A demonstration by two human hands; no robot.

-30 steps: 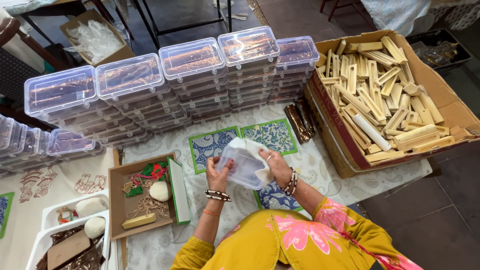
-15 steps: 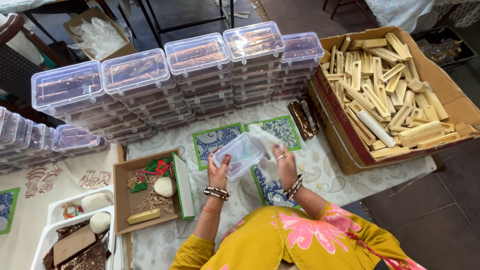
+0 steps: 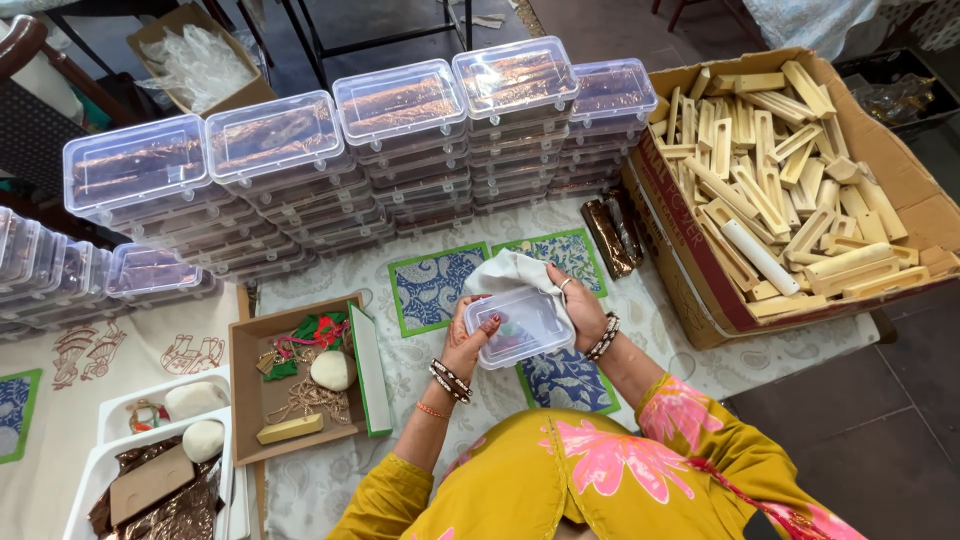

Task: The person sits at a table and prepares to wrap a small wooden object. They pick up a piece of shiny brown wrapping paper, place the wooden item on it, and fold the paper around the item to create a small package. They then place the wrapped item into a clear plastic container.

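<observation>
The left hand (image 3: 468, 340) grips the left edge of a small clear plastic box with rounded corners (image 3: 520, 326), fingers curled over its rim. The right hand (image 3: 577, 305) grasps the box's right side together with a pale grey cloth (image 3: 512, 270) — the cloth bunches up behind and over the far edge of the box. Box and cloth are held above the cream patterned table covering (image 3: 660, 335), near the middle of the scene, over blue printed cards with green borders (image 3: 432, 285).

Left of the hands lies a shallow brown cardboard tray (image 3: 245, 345) holding a white oval stone-like piece (image 3: 331, 369), green and red bits and a pale yellow bar (image 3: 290, 429); a green-edged lid (image 3: 368, 368) leans at its right side. Further left and nearer, white trays (image 3: 110, 410) hold two more white oval pieces and brown foil wrappers.

Beyond the hands — along the far side — runs a row of stacked clear lidded plastic boxes (image 3: 400, 105), each showing brown foil-wrapped contents. Just right of the stacks, a few dark brown wrapped sticks (image 3: 610, 235) lie on the covering. At far right an open cardboard carton (image 3: 930, 215) is filled with loose pale wooden blocks (image 3: 770, 150). A second cardboard box with clear plastic bags (image 3: 205, 60) stands on the floor, far left.
</observation>
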